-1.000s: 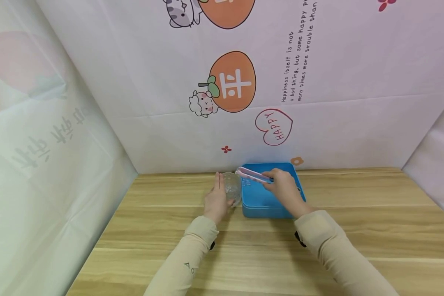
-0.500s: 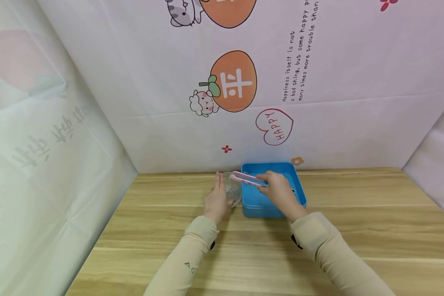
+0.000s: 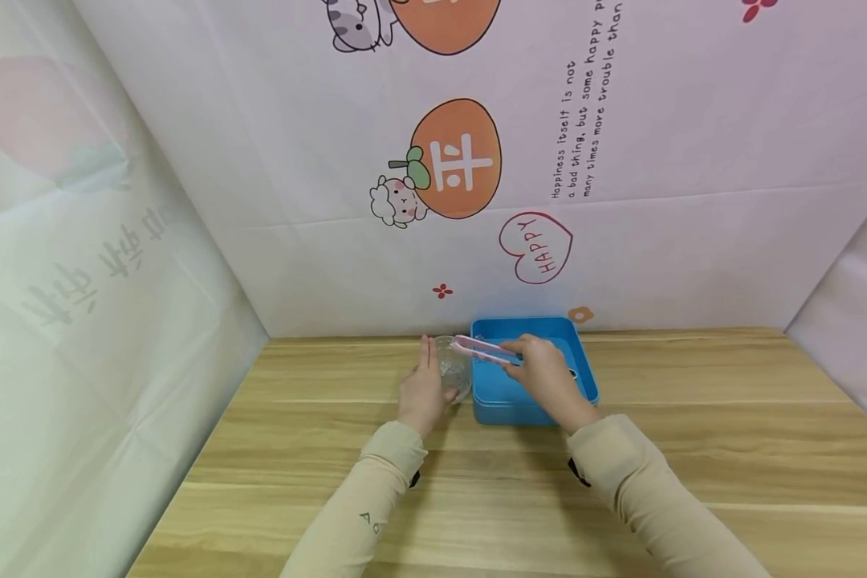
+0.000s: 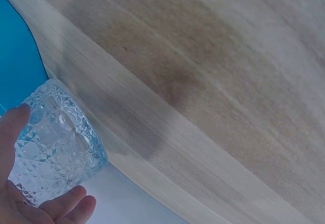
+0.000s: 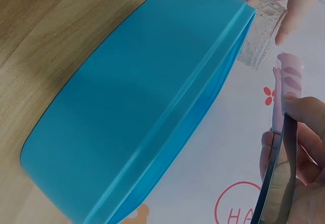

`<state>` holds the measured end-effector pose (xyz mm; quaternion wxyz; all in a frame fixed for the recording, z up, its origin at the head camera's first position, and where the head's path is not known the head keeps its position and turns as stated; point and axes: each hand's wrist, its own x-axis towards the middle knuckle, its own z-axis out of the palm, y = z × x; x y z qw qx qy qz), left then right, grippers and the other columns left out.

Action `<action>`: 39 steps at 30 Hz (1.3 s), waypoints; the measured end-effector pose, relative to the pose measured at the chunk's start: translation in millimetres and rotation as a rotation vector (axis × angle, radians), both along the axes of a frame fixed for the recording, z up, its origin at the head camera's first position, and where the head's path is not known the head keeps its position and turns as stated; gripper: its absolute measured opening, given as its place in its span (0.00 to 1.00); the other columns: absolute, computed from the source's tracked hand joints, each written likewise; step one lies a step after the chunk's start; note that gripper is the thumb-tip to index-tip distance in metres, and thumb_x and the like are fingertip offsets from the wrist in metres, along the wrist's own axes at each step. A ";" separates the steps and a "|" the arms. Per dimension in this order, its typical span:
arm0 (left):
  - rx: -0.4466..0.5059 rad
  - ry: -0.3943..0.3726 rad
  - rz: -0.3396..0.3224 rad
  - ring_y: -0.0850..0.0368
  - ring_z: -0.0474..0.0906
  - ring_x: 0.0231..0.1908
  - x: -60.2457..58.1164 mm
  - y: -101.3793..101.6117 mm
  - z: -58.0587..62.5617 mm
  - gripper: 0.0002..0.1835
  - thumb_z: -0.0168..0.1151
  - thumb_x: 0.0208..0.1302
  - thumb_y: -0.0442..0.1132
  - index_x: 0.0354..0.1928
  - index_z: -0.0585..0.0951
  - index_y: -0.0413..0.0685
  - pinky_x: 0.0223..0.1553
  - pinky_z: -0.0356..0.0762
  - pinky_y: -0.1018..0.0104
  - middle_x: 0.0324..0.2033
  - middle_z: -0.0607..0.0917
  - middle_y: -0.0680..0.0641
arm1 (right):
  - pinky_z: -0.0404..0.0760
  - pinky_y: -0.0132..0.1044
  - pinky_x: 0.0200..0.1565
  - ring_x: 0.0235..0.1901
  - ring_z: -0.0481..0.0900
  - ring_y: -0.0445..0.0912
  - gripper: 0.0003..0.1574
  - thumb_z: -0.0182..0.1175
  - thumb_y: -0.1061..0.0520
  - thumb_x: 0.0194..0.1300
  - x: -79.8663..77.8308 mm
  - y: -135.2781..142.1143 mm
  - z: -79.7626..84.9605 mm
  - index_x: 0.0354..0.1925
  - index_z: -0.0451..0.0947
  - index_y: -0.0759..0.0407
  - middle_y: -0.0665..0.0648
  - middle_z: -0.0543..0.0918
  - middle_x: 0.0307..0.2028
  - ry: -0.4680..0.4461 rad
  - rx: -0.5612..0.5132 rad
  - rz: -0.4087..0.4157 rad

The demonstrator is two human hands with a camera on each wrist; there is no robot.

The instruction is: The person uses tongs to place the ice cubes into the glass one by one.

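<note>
A clear glass bowl (image 3: 457, 374) with a cut diamond pattern (image 4: 56, 142) stands against the left side of a blue box (image 3: 520, 413). My left hand (image 3: 422, 393) holds the bowl, its thumb on the near side and its fingers along the left. Pink-tipped metal tongs (image 3: 484, 349) are gripped in my right hand (image 3: 545, 373), above the box. Their tips reach over the bowl's right rim; I cannot tell whether they pinch anything. In the right wrist view the tongs' pink arms (image 5: 291, 74) lie close together.
Small clear pieces (image 3: 480, 350) lie inside the box at its left. A small ring-like spot (image 3: 573, 373) shows at its right side. The wooden table (image 3: 491, 506) ends at a printed white backdrop (image 3: 332, 273) right behind the bowl and box.
The right hand has moved slightly left and down, bringing the tong tips from the box's back left corner over the bowl. The left hand and bowl have kept their place.
</note>
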<state>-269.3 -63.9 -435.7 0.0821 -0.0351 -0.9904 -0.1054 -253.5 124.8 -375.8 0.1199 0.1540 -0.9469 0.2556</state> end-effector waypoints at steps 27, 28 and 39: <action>0.004 0.000 0.001 0.60 0.68 0.18 0.4 -0.4 2.0 0.53 0.69 0.54 0.53 0.74 0.52 0.40 0.20 0.69 0.70 0.75 0.54 0.44 | 0.81 0.39 0.31 0.34 0.81 0.52 0.21 0.69 0.60 0.56 0.6 0.4 -1.3 0.49 0.82 0.65 0.64 0.84 0.40 0.002 0.010 0.012; 0.002 -0.001 0.002 0.60 0.68 0.18 0.3 -0.2 2.2 0.53 0.69 0.54 0.53 0.74 0.52 0.40 0.20 0.69 0.70 0.75 0.54 0.44 | 0.81 0.40 0.32 0.35 0.81 0.52 0.22 0.69 0.60 0.55 0.7 0.4 -1.2 0.49 0.82 0.65 0.64 0.84 0.40 0.002 0.011 0.011; -0.004 0.002 -0.002 0.60 0.69 0.19 0.8 0.2 2.6 0.53 0.70 0.54 0.53 0.74 0.52 0.40 0.20 0.69 0.70 0.75 0.54 0.44 | 0.83 0.42 0.34 0.37 0.82 0.54 0.22 0.68 0.60 0.56 -0.7 2.5 -2.8 0.50 0.82 0.65 0.65 0.83 0.41 -0.020 0.005 -0.008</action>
